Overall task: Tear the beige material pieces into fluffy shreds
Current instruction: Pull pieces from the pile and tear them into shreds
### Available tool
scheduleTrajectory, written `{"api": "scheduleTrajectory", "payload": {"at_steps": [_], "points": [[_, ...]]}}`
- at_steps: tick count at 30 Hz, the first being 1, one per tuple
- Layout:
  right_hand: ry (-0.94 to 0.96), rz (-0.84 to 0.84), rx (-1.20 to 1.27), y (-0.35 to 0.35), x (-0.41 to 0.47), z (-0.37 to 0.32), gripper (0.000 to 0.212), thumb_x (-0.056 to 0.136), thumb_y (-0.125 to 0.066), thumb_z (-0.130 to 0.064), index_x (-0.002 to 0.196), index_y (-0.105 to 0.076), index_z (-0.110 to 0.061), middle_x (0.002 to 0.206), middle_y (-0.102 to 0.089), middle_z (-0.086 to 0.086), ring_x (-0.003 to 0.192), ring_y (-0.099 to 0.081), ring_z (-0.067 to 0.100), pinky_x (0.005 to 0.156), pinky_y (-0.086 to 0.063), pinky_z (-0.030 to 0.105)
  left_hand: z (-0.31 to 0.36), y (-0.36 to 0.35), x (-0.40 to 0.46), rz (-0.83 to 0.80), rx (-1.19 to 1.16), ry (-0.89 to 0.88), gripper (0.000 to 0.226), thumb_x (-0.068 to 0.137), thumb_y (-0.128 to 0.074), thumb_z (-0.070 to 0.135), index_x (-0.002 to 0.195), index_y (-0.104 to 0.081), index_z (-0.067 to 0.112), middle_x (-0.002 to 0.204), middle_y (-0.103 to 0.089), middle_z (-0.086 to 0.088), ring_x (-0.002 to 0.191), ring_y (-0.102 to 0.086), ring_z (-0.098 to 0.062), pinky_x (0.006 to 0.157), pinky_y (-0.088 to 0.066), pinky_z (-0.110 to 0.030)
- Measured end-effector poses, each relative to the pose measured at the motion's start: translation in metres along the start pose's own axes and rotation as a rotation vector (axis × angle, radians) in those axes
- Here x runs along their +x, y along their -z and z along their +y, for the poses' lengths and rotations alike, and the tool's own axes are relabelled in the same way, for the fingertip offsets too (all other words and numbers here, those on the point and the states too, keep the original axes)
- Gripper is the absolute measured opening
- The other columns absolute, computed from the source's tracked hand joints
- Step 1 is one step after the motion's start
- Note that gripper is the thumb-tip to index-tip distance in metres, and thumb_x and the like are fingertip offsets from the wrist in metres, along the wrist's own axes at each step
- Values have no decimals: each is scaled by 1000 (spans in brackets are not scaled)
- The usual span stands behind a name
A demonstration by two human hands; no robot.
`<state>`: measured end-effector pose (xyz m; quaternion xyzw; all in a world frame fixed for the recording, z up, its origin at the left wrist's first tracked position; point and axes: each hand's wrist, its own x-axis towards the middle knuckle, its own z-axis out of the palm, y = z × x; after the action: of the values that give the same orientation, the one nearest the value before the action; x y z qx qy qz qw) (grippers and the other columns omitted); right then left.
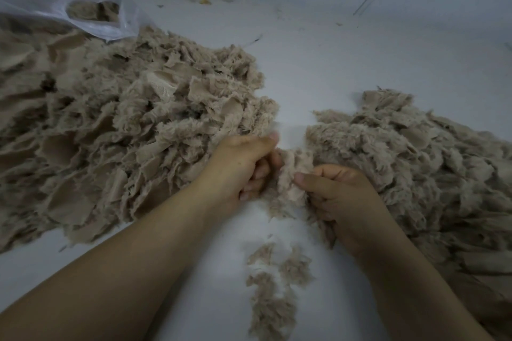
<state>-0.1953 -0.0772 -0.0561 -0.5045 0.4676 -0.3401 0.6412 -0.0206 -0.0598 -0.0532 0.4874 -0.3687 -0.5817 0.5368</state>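
Note:
A beige fluffy piece [291, 177] is stretched between both hands in the middle of the view. My left hand [243, 166] grips its left edge with curled fingers. My right hand [340, 196] pinches its right edge between thumb and fingers. A large heap of beige fabric pieces [124, 124] lies to the left. Another heap of beige pieces [415, 163] lies to the right, touching my right hand. A small trail of fluffy shreds [274, 293] lies on the white surface between my forearms.
A clear plastic bag [91, 14] holding more beige pieces lies at the back left. The white surface [346, 58] stretches to the back and right, with small scraps and a yellow bit [205, 1] near the far edge.

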Motion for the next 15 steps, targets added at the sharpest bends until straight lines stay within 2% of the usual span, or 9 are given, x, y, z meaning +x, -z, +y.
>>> {"api": "scheduleTrajectory", "payload": {"at_steps": [2, 4, 5, 7, 9, 10, 11, 13, 15], "points": [[7, 0, 17, 0, -1, -1, 36, 84, -75, -23, 52, -59, -19, 41, -40, -3, 31, -27, 12, 34, -23, 15, 4, 4, -3, -190, 282, 65, 49, 76, -71, 50, 75, -63, 1, 42, -40, -4, 29, -26, -13, 36, -19, -14], [15, 6, 9, -1, -1, -1, 34, 86, -73, -26, 54, -62, -19, 43, -39, -2, 33, -27, 11, 34, -23, 15, 4, 1, -7, -300, 416, 40, 41, 76, -71, 42, 64, -62, 4, 39, -44, -4, 29, -29, -12, 35, -21, -14], [24, 9, 3, -2, 0, -2, 34, 89, -70, -29, 57, -65, -19, 46, -37, -1, 34, -25, 12, 35, -22, 15, 2, -1, -6, -259, 337, 0, 38, 81, -69, 35, 65, -62, 1, 39, -44, -4, 28, -28, -11, 34, -22, -13], [48, 32, 20, -2, 3, -1, 37, 95, -64, -30, 61, -70, -17, 53, -34, 0, 38, -24, 11, 36, -21, 17, 2, -4, -2, -46, 43, -145, 36, 92, -60, 25, 77, -58, -8, 46, -47, -6, 30, -28, -11, 35, -24, -14], [54, 73, 51, 0, 6, 1, 40, 99, -60, -27, 62, -72, -18, 56, -34, 0, 40, -25, 8, 36, -22, 18, 5, -1, 4, 121, -170, -302, 32, 93, -58, 29, 93, -57, -3, 64, -56, -9, 38, -33, -14, 38, -30, -21], [53, 81, 65, 0, 7, 2, 40, 100, -58, -26, 64, -73, -19, 57, -35, 0, 40, -25, 7, 36, -22, 19, 5, 0, 7, 169, -166, -328, 32, 91, -60, 32, 102, -56, 2, 70, -57, -8, 41, -37, -15, 39, -34, -24], [53, 81, 74, 0, 7, 2, 39, 101, -56, -24, 67, -75, -20, 58, -36, -1, 41, -26, 7, 36, -22, 19, 2, 1, 10, 217, -50, -326, 31, 90, -63, 32, 109, -56, 9, 72, -57, -4, 44, -41, -14, 42, -38, -25], [54, 82, 72, 0, 7, 3, 33, 101, -55, -21, 80, -79, -23, 58, -39, -3, 42, -28, 6, 36, -24, 18, -8, 2, 12, 277, 487, -310, 30, 90, -69, 25, 116, -58, 19, 74, -52, 4, 56, -49, -7, 58, -45, -23], [60, 81, 55, 1, 7, 4, 25, 102, -54, -20, 95, -79, -23, 58, -42, -4, 42, -30, 5, 36, -25, 18, -16, -1, 12, 245, 950, -342, 36, 89, -69, 25, 123, -59, 16, 85, -48, 5, 73, -49, -7, 73, -42, -24]]}}
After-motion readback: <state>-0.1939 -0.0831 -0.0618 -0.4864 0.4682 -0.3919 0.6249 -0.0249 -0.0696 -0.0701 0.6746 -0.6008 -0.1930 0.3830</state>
